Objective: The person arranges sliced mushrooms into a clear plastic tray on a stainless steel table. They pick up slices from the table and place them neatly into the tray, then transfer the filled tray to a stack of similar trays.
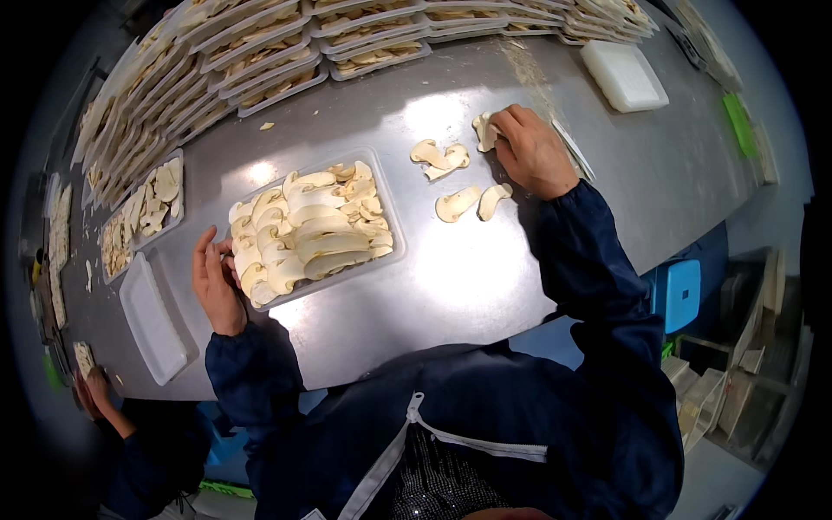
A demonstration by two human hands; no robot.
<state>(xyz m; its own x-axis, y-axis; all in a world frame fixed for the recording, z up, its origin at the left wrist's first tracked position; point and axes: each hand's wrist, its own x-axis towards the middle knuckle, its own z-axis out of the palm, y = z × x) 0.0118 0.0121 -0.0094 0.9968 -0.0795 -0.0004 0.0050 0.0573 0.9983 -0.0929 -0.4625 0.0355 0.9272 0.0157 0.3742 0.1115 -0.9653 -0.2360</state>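
A clear plastic tray (398, 227) lies before me, filled with overlapping rows of pale sliced mushrooms (318, 224). At its left end my left hand (218, 283) has its fingers apart against the tray's edge. To the right, my right hand (530, 153) grips a mushroom slice (484, 132) at the metal tabletop; its fingertips are partly hidden behind the hand. Nearer the tray, two touching slices (442, 159) lie on the metal. Below them rest a broad slice (457, 204) and a narrow curved slice (494, 201).
Tall stacks of filled trays (260, 58) line the table's far side. White empty trays stand at the far right (624, 75) and left (153, 318). A thin white-and-dark tool (573, 149) lies beyond my right wrist. A co-worker's hands (94, 393) hold a tray at lower left.
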